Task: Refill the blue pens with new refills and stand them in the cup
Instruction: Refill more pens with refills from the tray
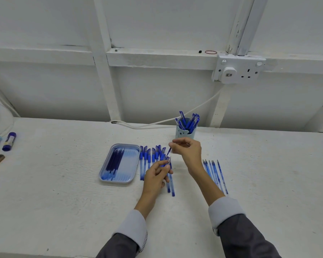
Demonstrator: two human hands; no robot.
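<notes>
Frame centre: our left hand (158,175) fingers grip a blue pen (169,161) tip-up, right hand (188,151) fingers pinch a small blue part (169,151) (cap or refill, we can't tell) just above it to line up; cup (185,134) right behind, refill tray (129,164) left.

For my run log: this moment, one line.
left hand: grips pen | right hand: pinches thin blue part | cup: holds pens

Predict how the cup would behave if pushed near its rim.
The cup would likely tip rather than slide: it looks narrow, and its pens stick out well above the rim, leaning right. It probably feels light, being small. Upright on its base, it should not roll.
</notes>
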